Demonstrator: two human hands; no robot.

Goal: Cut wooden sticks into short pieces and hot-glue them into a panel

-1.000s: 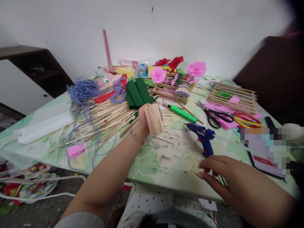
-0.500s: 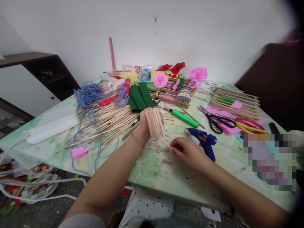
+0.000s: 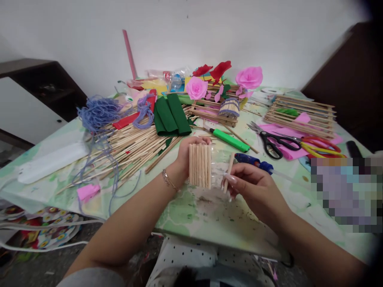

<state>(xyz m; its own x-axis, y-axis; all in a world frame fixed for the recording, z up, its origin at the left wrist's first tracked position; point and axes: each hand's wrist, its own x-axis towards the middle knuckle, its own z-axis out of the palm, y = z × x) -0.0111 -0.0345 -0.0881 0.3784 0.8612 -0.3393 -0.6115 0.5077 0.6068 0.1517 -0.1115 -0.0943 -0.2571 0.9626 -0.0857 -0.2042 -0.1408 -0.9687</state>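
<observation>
One stick (image 3: 231,161), pinched tight in the right hand's grip (image 3: 254,186), tilts just right of the upright stick row (image 3: 200,165) held in the left hand's curled grip (image 3: 183,154), near-parallel but apart, above the counter (image 3: 206,221).

We look through one head-worn camera, above the near edge of the bench (image 3: 194,221) covered in green-and-white patterned cloth, facing forward and down, with the plain white wall (image 3: 191,36) beyond. The bare left hand (image 3: 184,153) and bare right hand (image 3: 253,185) show close before us, below mid-view.
</observation>
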